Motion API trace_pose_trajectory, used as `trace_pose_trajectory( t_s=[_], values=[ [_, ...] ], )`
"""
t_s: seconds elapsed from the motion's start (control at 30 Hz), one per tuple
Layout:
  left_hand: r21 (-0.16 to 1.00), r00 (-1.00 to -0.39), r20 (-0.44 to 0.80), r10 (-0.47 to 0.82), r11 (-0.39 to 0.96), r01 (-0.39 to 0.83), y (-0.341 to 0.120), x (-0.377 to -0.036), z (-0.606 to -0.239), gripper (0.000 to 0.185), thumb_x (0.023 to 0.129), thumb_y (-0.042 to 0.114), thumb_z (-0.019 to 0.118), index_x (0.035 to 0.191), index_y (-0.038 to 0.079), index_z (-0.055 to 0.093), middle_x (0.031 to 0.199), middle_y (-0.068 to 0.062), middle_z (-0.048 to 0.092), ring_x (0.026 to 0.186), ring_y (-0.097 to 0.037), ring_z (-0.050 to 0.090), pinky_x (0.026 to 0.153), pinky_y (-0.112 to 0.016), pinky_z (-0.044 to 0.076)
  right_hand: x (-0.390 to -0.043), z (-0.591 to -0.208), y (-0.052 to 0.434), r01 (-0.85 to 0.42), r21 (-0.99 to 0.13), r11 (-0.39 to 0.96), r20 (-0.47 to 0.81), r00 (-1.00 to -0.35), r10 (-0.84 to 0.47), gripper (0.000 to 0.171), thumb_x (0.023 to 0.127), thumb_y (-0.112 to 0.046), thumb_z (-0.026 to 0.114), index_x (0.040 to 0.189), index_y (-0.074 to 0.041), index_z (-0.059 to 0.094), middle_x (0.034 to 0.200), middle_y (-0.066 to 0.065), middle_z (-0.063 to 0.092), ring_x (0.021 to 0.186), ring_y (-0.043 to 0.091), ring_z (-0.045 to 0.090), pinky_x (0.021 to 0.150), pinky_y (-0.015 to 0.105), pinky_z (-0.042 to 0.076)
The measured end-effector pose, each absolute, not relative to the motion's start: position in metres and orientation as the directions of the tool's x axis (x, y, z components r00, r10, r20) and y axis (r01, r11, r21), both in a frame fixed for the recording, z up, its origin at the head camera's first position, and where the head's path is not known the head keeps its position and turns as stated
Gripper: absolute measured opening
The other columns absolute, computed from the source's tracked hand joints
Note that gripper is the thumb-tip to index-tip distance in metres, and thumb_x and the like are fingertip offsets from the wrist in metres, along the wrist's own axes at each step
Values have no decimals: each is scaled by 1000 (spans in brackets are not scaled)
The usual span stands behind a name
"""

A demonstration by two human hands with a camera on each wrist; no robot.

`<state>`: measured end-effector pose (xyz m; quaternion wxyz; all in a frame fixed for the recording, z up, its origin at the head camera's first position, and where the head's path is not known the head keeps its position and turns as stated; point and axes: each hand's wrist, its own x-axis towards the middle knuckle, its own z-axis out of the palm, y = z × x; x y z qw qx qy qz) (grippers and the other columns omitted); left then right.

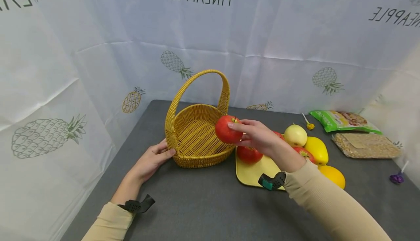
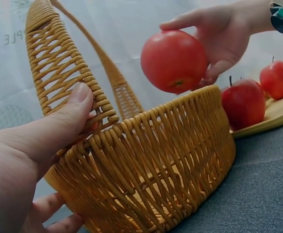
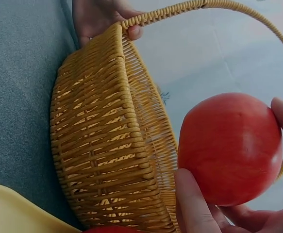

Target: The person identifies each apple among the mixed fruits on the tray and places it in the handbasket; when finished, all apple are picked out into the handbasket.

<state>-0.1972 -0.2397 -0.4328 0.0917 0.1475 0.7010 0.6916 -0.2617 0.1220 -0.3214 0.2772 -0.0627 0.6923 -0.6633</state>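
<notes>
My right hand (image 1: 254,136) grips a red apple (image 1: 227,129) (image 2: 174,60) (image 3: 230,148) and holds it in the air over the right rim of a yellow wicker basket (image 1: 197,133) (image 2: 151,170) (image 3: 107,145). The basket has a tall arched handle and nothing shows inside it. My left hand (image 1: 153,159) (image 2: 34,145) holds the basket's left wall, thumb on the rim and fingers round the outside. Right of the basket lies a pale yellow tray (image 1: 252,171) bearing another red apple (image 1: 249,154) (image 2: 244,104).
More fruit lies on and beside the tray: a pale apple (image 1: 295,135), a yellow mango (image 1: 317,150), an orange (image 1: 333,175). A green snack bag (image 1: 341,120), a clear bag of grain (image 1: 365,145) and two lollipops (image 1: 397,177) lie at right. Pineapple-print sheets wall the grey table (image 1: 197,204).
</notes>
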Motion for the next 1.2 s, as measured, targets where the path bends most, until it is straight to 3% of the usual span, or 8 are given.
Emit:
trace_pose_trajectory(
  t_s=[0.17, 0.53, 0.83, 1.2],
  values=[
    [997, -942, 76, 328, 4, 82, -240, -196, -432, 55, 104, 18, 63, 150, -6, 46, 170, -11, 15, 155, -29, 10, 103, -18, 40, -267, -321, 115, 282, -949, 138, -314, -845, -433, 78, 94, -36, 77, 152, -1, 37, 141, 17, 54, 122, 31, 61, 97, 41, 53],
    [996, -939, 80, 335, 4, 86, -240, -199, -432, 55, 104, 17, 63, 151, -6, 45, 170, -6, 15, 155, -28, 8, 104, -18, 39, -291, -323, 111, 306, -941, 145, -339, -852, -398, 91, 94, -38, 76, 160, -1, 25, 146, 17, 50, 128, 33, 57, 100, 44, 51],
    [996, -940, 80, 333, 7, 88, -240, -199, -432, 55, 104, 18, 64, 150, -6, 47, 171, -9, 13, 155, -28, 9, 104, -18, 39, -298, -323, 101, 276, -940, 203, -337, -851, -403, 85, 93, -40, 77, 155, -1, 34, 141, 18, 55, 122, 34, 61, 104, 51, 47],
    [995, -941, 97, 325, 4, 104, -239, -197, -432, 53, 103, 17, 65, 147, -8, 49, 170, -5, 16, 156, -26, 6, 105, -17, 38, -305, -325, 86, 235, -943, 237, -318, -849, -421, 78, 94, -37, 77, 151, 0, 39, 136, 19, 59, 114, 31, 65, 102, 51, 48]
  ],
)
